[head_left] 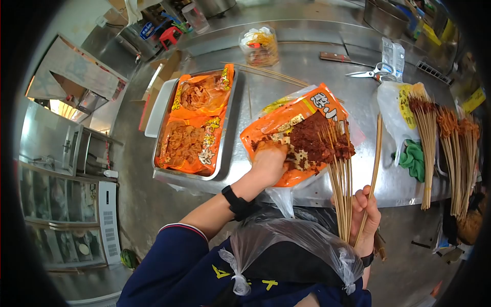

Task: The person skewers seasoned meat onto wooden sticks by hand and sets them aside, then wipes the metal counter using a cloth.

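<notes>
My left hand (271, 159), stained with red sauce, has its fingers curled at the near left edge of a pile of dark red-brown seasoned food pieces (311, 134). Whatever those fingers pinch is hidden. The pile lies on an orange printed food packet (254, 134) on the metal table. My right hand (369, 216) is closed around thin bamboo skewers (377, 153) that stand up past the table edge. Just left of it, a bundle of skewers (341, 189) rests with its loaded ends on the packet and its bare ends toward me.
Left on the table is a metal tray (223, 148) with opened orange food packets (186, 146). Beyond are a clear tub (259, 47), a knife (335, 56) and scissors (376, 73). Loaded skewers (424, 133), a plastic bag (391, 97) and a green cloth (411, 159) lie right.
</notes>
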`<state>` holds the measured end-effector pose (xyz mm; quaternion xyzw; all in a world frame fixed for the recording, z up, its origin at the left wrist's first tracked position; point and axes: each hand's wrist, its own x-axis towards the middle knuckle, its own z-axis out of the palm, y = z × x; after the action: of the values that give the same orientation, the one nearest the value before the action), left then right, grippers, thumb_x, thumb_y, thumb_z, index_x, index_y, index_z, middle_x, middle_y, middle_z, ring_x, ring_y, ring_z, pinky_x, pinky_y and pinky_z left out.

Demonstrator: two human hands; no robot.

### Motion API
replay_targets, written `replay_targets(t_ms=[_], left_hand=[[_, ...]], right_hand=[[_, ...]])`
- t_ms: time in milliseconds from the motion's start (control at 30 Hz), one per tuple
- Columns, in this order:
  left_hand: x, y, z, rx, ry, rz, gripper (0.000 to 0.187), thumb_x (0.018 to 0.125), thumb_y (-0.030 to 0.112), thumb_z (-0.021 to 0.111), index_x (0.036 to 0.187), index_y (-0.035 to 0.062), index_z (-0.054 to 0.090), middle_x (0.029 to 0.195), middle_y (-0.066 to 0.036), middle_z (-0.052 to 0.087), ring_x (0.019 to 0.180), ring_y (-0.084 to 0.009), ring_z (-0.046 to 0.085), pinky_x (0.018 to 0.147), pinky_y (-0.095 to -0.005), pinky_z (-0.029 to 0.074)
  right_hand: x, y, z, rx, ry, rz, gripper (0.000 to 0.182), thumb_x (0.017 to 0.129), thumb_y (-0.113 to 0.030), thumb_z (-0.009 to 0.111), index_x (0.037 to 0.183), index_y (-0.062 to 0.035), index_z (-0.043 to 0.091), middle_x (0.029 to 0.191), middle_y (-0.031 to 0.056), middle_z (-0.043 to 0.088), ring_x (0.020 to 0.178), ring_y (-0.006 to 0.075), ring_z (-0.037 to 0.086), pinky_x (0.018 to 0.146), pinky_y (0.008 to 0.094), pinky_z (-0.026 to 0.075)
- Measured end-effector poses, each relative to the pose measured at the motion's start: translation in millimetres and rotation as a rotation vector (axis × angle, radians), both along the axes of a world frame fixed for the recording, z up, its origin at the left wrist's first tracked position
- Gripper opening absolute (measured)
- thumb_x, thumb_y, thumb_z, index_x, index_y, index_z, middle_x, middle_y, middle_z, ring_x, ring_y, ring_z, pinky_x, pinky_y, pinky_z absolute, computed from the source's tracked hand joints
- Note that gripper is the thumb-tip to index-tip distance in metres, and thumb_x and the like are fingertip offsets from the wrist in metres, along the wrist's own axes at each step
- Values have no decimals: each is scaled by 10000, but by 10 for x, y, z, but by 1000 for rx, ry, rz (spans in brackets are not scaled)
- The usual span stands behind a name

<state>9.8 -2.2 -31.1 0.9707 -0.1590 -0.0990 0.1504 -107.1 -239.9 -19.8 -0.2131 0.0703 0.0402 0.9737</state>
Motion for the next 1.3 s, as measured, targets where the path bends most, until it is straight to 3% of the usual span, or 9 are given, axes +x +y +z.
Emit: replay_targets(t_ms=[233, 333, 467, 700, 767, 800, 900, 1100, 1300], left_hand=[[83, 61, -160, 23, -129, -106, 164, 661, 99, 600, 802, 25, 559, 702, -170, 591, 711, -326, 592, 626, -418, 465], [124, 215, 3, -285, -191, 144, 179, 649, 80, 609, 821, 30, 595, 746, -157, 610, 731, -330, 590, 653, -416, 464], [183, 334, -14, 2, -114, 286, 197, 648, 107, 621, 813, 3, 592, 754, -197, 594, 754, -372, 574, 666, -425, 457], [199, 413, 93, 36, -9, 152, 184, 687, 74, 546, 851, 5, 592, 844, -215, 589, 825, -362, 565, 715, -434, 448], [178, 249, 371, 47, -120, 182, 214, 698, 64, 516, 890, 21, 600, 910, -198, 584, 857, -351, 560, 745, -422, 446], [193, 208, 289, -103, -224, 119, 223, 692, 79, 535, 900, 28, 598, 931, -189, 580, 866, -348, 560, 767, -410, 446], [249, -115, 127, -29, -34, 125, 205, 688, 140, 596, 854, 21, 592, 839, -196, 596, 815, -339, 584, 721, -416, 472], [330, -316, -114, 39, -131, 72, 125, 674, 127, 596, 701, 6, 609, 672, -179, 600, 695, -334, 602, 648, -424, 486], [222, -75, -199, 20, -140, 34, 71, 647, 87, 578, 682, 37, 614, 675, -160, 603, 684, -310, 608, 624, -404, 489]], right_hand=[[-18, -28, 2, -4, 6, -17, 294, 745, -152, 667, 993, -62, 536, 706, -15, 475, 644, 108, 449, 648, 242, 419], [-43, -34, -9, -4, 11, -48, 296, 742, -152, 671, 990, -62, 538, 707, -15, 475, 643, 110, 448, 652, 244, 418], [-21, 3, -4, -7, 2, -8, 302, 737, -149, 675, 990, -62, 536, 707, -15, 472, 640, 110, 443, 646, 241, 409], [-36, -13, 5, -19, 13, -29, 301, 738, -147, 670, 990, -58, 534, 709, -12, 470, 640, 112, 439, 632, 234, 400], [-39, -9, -7, -16, 14, -28, 294, 735, -140, 668, 984, -56, 536, 706, -11, 467, 640, 112, 437, 633, 233, 400], [-36, -5, -8, -14, 14, -26, 288, 732, -134, 665, 978, -55, 538, 703, -10, 465, 640, 113, 435, 633, 233, 400], [-40, 33, 35, -12, 20, -19, 282, 725, -130, 662, 967, -51, 541, 697, -10, 459, 638, 114, 430, 628, 227, 389], [-63, -11, 2, -91, -9, -49, 292, 722, -143, 661, 967, -41, 540, 689, -10, 457, 633, 114, 425, 614, 219, 369], [-51, -5, 34, -72, 1, -42, 290, 728, -145, 659, 968, -37, 537, 697, -8, 470, 637, 112, 434, 616, 221, 377]])
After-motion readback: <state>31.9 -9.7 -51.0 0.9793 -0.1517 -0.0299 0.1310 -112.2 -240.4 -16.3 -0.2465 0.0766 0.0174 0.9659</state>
